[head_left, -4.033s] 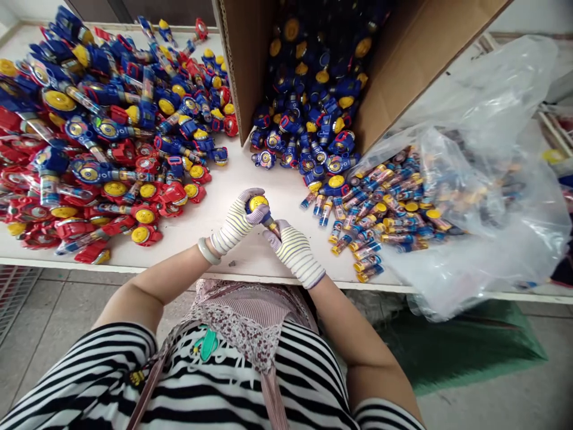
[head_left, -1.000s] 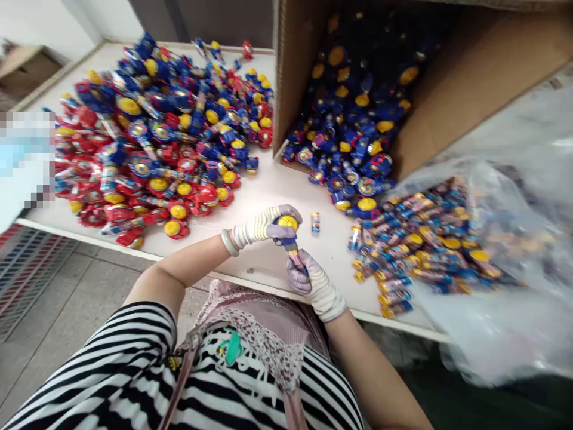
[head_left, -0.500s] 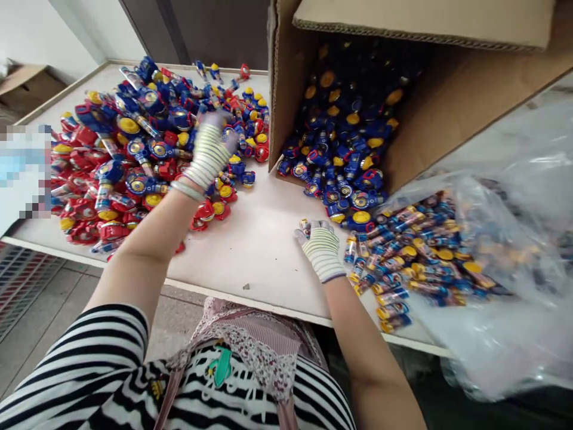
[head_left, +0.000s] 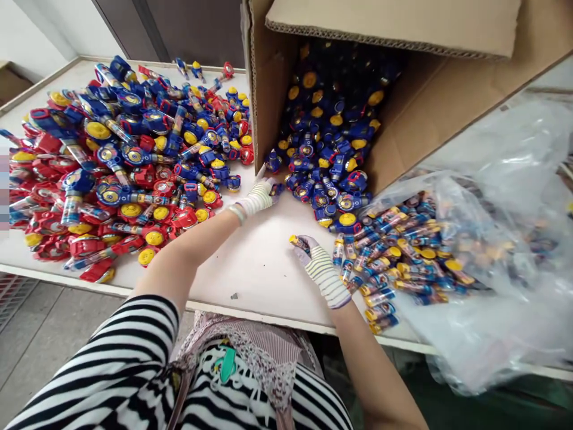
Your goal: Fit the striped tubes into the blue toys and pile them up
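Beside the mouth of the cardboard box, my left hand [head_left: 260, 196], in a striped glove, has its fingers closed round a small blue plastic toy piece [head_left: 276, 189], mostly covered by the fingers. My right hand [head_left: 323, 270], gloved the same way, grips a short printed tube with a yellow cap [head_left: 297, 242] just above the white table [head_left: 264, 239]. Loose tubes [head_left: 380, 263] of the same kind lie right of that hand. Blue toy pieces with round yellow parts [head_left: 331, 191] spill from the box.
The cardboard box [head_left: 412, 119] lies on its side at the back, its flap overhanging. A large heap of red and blue toys with tubes attached [head_left: 129, 161] covers the table's left. Clear plastic bagging [head_left: 501, 286] hangs over the right front edge.
My left hand has moved right, from above the heap to the box opening, and closed on a blue toy piece. My right hand has turned slightly, showing the tube more plainly.
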Tool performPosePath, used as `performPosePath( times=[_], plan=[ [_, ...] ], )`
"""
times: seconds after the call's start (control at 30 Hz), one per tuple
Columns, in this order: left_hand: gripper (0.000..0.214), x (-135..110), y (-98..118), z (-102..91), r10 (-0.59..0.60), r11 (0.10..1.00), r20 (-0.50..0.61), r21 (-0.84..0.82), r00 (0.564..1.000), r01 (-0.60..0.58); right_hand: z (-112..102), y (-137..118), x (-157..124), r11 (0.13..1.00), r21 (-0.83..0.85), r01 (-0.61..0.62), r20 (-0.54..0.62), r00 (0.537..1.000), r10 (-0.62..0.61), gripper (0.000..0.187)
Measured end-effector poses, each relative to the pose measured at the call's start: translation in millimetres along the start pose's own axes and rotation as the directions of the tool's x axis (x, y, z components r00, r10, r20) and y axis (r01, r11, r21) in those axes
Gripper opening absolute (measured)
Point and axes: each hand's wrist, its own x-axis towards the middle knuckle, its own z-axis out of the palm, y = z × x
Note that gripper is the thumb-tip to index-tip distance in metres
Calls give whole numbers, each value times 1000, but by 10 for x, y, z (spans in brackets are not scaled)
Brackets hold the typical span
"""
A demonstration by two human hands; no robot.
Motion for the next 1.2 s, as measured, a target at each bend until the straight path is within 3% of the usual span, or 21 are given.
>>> performPosePath(
  times=[0.1,0.2,0.27,0.33,0.43,0.53,0.63,0.77,0.83,0.9,0.97,1.03,1.1,1.2],
  plan=[
    [57,-597,-85,-38,22,980,142,-201,990,7,-58,-29,-23,999,42,-4,-25,1000,5,38],
    [57,-1138,-91,-113,145,867,228,-498,963,-12,-137,-190,-57,998,-47,39,-15,999,-40,37],
    [51,-1374,-54,-137,228,784,249,-620,941,-26,-172,-323,-106,990,-105,95,63,994,-89,34],
    [45,-1499,0,-113,236,722,214,-692,948,-24,-172,-439,-177,981,-147,127,117,987,-110,32],
    [45,-1542,73,-28,163,632,107,-775,981,-21,-118,-526,-308,976,-191,106,90,992,-90,33],
    [45,-1511,113,-1,175,624,47,-778,983,-74,-64,-524,-425,971,-207,117,18,993,-116,37],
    [44,-1484,150,-70,262,664,75,-737,962,-123,-55,-520,-502,957,-253,139,-42,987,-154,40],
    [42,-1490,252,-133,332,690,157,-713,930,-126,-31,-599,-577,960,-249,125,3,992,-128,40],
    [42,-1513,327,-115,300,674,130,-730,945,-113,22,-646,-619,993,-99,69,-38,997,-73,39],
    [44,-1543,407,-97,266,660,79,-742,961,-122,87,-672,-655,977,212,-27,-20,999,32,43],
    [44,-1571,475,-99,291,677,51,-716,955,-168,138,-673,-665,834,519,-189,206,974,92,56],
    [43,-1588,519,-113,338,718,61,-662,939,-215,152,-670,-641,704,620,-346,407,909,89,69],
    [39,-1597,535,-111,304,772,52,-598,951,-214,128,-686,-599,760,549,-349,376,915,149,69],
    [33,-1624,523,-71,174,820,-18,-552,985,-155,79,-747,-581,927,280,-249,111,968,226,55]
  ],
)
